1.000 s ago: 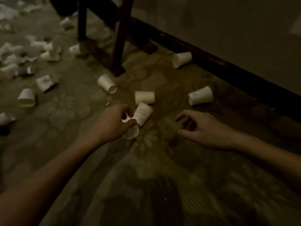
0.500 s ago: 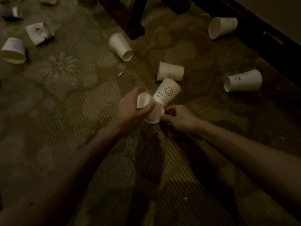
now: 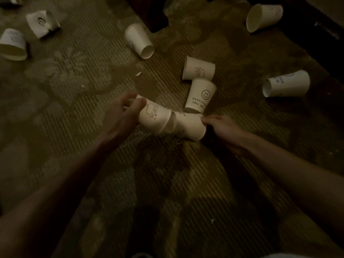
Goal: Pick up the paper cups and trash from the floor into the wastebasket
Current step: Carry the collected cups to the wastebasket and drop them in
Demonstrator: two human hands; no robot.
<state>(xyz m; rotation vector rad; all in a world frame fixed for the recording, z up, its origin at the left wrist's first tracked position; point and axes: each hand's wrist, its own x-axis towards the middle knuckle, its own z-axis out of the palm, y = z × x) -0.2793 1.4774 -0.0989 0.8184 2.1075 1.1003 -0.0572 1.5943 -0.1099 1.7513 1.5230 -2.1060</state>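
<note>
White paper cups lie scattered on a dim patterned carpet. My left hand (image 3: 123,116) grips a cup with a cartoon face (image 3: 153,116) by its rim end. Its base points into the mouth of a second cup (image 3: 188,128), which my right hand (image 3: 222,131) holds at the rim, low over the floor. A smiley-face cup (image 3: 202,96) lies just behind them, and another printed cup (image 3: 198,68) behind that. No wastebasket is in view.
More cups lie around: one near a dark furniture leg (image 3: 138,40), one at the far right (image 3: 287,83), one by the dark baseboard (image 3: 263,16), two at the left (image 3: 13,44) (image 3: 41,22). Small paper scraps (image 3: 138,73) dot the carpet.
My right hand came in from the right and took hold of a cup. My left hand turned its cup base-first toward that cup's mouth. The camera moved closer and lower.
</note>
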